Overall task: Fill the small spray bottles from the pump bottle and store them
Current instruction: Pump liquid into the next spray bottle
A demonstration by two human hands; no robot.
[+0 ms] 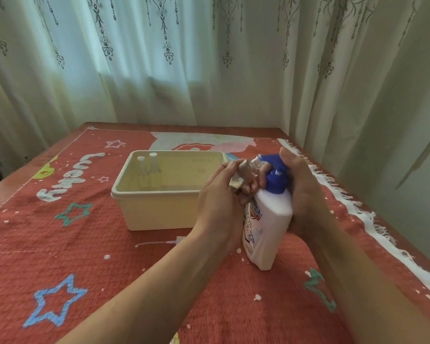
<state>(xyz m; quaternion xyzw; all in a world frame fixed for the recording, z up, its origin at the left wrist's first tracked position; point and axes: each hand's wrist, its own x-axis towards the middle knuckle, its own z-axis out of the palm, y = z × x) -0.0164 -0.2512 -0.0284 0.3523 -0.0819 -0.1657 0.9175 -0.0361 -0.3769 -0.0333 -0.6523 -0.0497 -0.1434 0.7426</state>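
Observation:
A white pump bottle [266,227] with a blue pump head [274,180] stands tilted on the red cloth. My right hand [301,192] wraps its far side, thumb up over the pump. My left hand [221,202] holds a small clear spray bottle [248,168], uncapped, its mouth close under the pump spout. Two more small spray bottles [150,175] with white caps stand upright in the back left corner of a cream plastic box [159,214]. A white spray cap with its thin tube [159,242] lies on the cloth in front of the box.
The table carries a red cloth [85,256] with stars and a white fringe [358,209] along the right edge. Pale curtains [184,70] hang behind the table and along its right side.

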